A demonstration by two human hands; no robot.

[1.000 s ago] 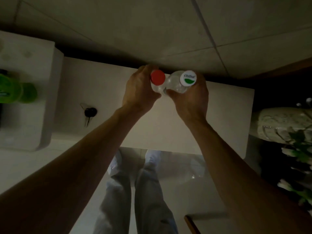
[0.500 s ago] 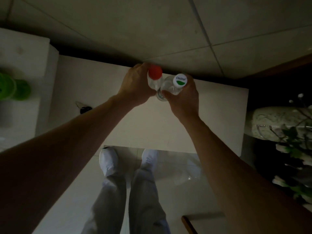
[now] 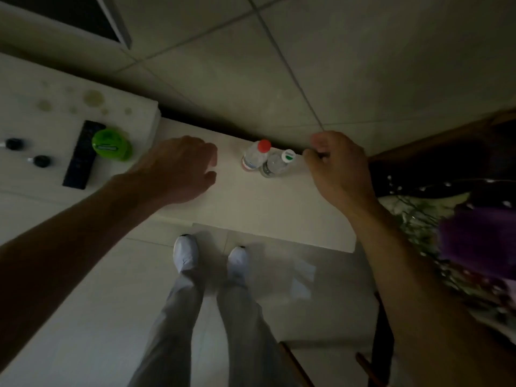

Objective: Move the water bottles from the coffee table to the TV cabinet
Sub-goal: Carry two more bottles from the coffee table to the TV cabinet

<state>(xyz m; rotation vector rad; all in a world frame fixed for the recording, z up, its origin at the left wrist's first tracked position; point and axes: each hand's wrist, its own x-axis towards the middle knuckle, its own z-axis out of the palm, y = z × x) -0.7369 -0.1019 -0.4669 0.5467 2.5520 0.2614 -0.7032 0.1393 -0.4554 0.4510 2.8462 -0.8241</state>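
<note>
Two clear water bottles stand upright side by side near the back edge of the white cabinet top (image 3: pixel 251 202). The red-capped bottle (image 3: pixel 255 155) is on the left and touches the white-and-green-capped bottle (image 3: pixel 276 163) on the right. My left hand (image 3: pixel 178 169) hovers to the left of them, apart from the bottles, fingers loosely curled and empty. My right hand (image 3: pixel 339 166) is to their right, also empty, fingers half curled, a short gap from the white-capped bottle.
A higher white unit at left carries a dark remote (image 3: pixel 82 155), a green lidded container (image 3: pixel 111 145) and two small black knobs (image 3: pixel 28 152). Flowers and a purple bunch (image 3: pixel 474 241) crowd the right. My legs and white shoes (image 3: pixel 185 254) stand on the tiled floor below.
Both hands held the bottles together over the cabinet; now the bottles stand on it and both hands have let go and drawn apart to either side.
</note>
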